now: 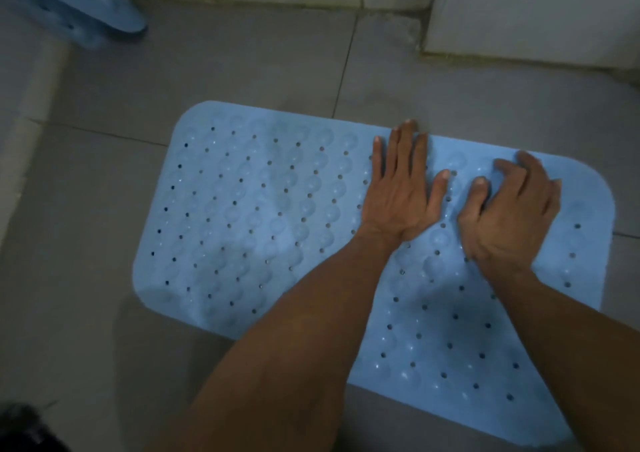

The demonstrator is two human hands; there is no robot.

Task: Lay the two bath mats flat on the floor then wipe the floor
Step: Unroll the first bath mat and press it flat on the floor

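Observation:
A light blue bath mat (249, 216) with rows of small holes and suction cups lies spread flat on the grey tiled floor (214, 70). My left hand (401, 191) rests palm down on the mat near its far edge, fingers straight and apart. Beside it on the right, my right hand (512, 216) also presses on the mat, its fingers slightly curled and holding nothing. A second blue mat (79, 1) shows only partly at the top left corner, raised off the floor and blurred.
White tiled walls (533, 11) run along the back, with a corner jutting out at the top right. A dark object (24, 427) sits at the bottom left edge. Grey floor tiles surround the mat on the left and behind.

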